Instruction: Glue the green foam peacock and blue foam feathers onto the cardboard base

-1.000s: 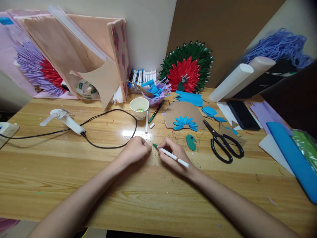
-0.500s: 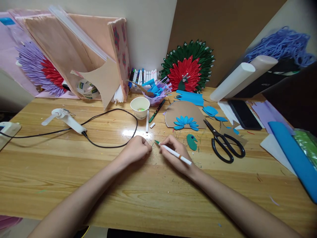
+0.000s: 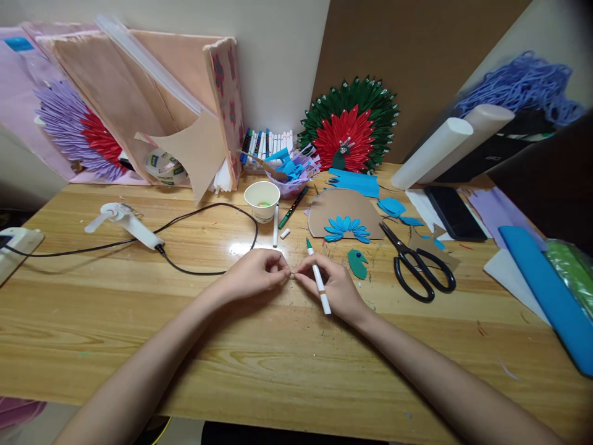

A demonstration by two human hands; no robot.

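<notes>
Left hand (image 3: 252, 273) and right hand (image 3: 340, 287) pinch a tiny piece (image 3: 291, 275); right also grips uncapped marker (image 3: 317, 277). Slack right grip could drop marker, staining far-right cardboard (image 3: 340, 207).

On my feed I get one view, from a head-worn camera facing forward and steeply down over the table (image 3: 259, 377). It sits close enough that the forearms (image 3: 167, 352) enter from the bottom edge, with the left hand (image 3: 252, 272) and right hand (image 3: 334, 284) around mid-frame, yet I see back to the wall (image 3: 280, 55).
</notes>
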